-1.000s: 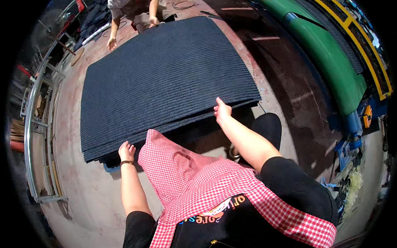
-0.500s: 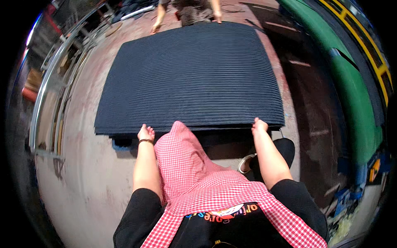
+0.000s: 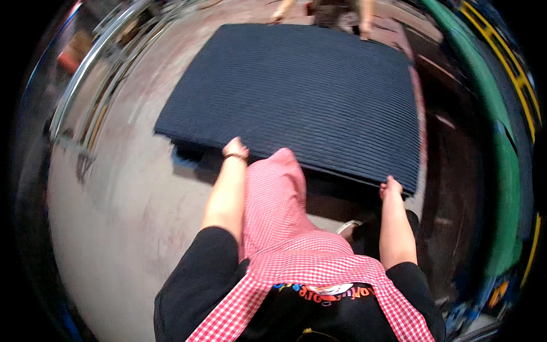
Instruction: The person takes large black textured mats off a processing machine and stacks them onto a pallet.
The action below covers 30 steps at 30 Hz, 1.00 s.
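Note:
A large dark ribbed rubber mat is held flat above the concrete floor. My left hand grips its near edge toward the left; a bracelet is on that wrist. At the mat's near right corner my right hand holds the edge. On the far side another person's hands hold the opposite edge. A red-and-white checked cloth hangs down from my chest between my arms.
Metal rails run along the left side. A green and yellow barrier curves along the right. The floor is pale concrete, darker and stained on the right. My shoe shows below the mat.
The view has swung left, so the mat now sits skewed toward the right. Both my hands stay on its near edge; the picture is blurred by motion.

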### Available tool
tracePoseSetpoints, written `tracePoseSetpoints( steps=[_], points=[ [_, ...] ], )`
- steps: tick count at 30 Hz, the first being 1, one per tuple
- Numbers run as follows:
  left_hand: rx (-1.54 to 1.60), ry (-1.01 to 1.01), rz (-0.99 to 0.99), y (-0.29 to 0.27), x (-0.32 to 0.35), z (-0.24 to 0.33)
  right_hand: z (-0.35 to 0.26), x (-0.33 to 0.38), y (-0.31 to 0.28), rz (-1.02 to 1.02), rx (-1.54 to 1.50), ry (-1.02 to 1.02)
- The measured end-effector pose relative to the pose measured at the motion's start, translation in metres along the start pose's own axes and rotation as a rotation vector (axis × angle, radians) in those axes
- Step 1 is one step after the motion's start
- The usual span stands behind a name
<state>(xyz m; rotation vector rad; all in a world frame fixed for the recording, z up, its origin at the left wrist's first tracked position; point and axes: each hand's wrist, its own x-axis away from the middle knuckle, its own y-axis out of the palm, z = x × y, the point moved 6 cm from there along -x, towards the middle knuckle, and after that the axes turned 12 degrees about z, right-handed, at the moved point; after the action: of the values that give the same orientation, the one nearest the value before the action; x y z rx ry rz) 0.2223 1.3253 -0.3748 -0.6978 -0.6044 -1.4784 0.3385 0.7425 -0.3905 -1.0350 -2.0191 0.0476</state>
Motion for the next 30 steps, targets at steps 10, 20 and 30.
tracePoseSetpoints(
  steps=[10,20,30],
  points=[
    [-0.363,0.375,-0.382,0.053,0.082,0.016,-0.129,0.067,-0.098,-0.23,0.314,-0.689],
    [-0.822,1.232,-1.175,0.046,0.269,-0.145,-0.25,0.191,-0.264,0.05,0.414,-1.444],
    [-1.529,1.087,-1.353,0.002,0.231,-0.213,-0.283,0.177,-0.406,0.505,0.533,-1.441]
  ],
)
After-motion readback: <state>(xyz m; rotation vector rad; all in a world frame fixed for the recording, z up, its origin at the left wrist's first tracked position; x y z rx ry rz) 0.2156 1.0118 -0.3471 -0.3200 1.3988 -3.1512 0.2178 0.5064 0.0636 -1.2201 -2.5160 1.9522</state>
